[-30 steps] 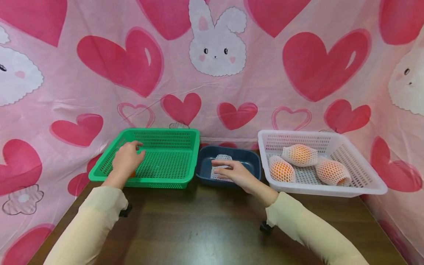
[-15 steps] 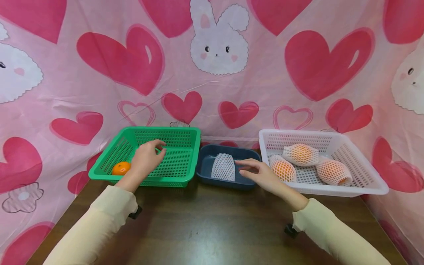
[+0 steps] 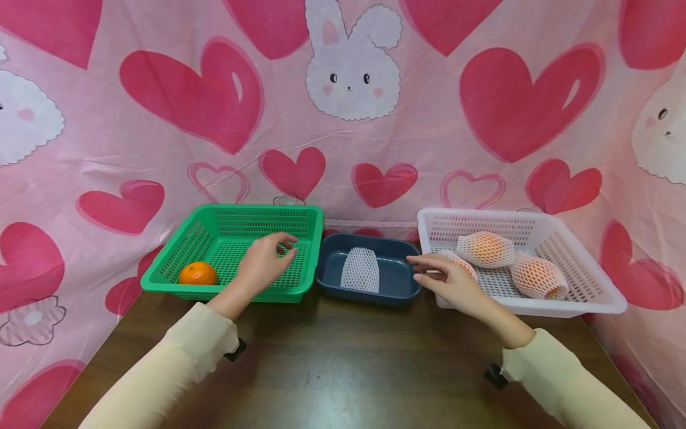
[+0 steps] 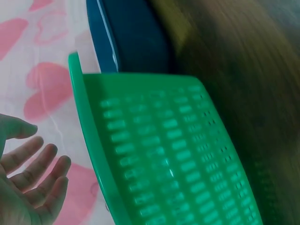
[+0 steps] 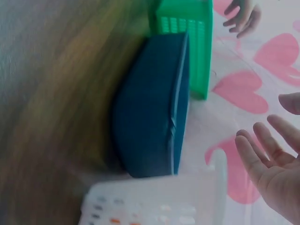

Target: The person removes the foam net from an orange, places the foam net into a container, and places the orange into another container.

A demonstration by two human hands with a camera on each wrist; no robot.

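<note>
Above the right part of the green basket, my left hand hovers with loosely bent fingers and holds nothing. A bare orange lies in that basket's front left corner. My right hand hangs over the near left edge of the white basket, its fingers relaxed and holding nothing. It partly hides one netted orange; two more, a back netted orange and a right netted orange, lie in full view. Between the baskets, a white foam net sleeve lies in the dark blue tray.
The baskets and tray stand in a row along the back of a brown wooden table. Behind them hangs a pink cloth with hearts and rabbits. In the left wrist view, the green basket's wall rises beside the hand.
My left hand has moved right across the green basket, uncovering the orange. My right hand has moved right from above the foam net sleeve to the white basket's left edge.
</note>
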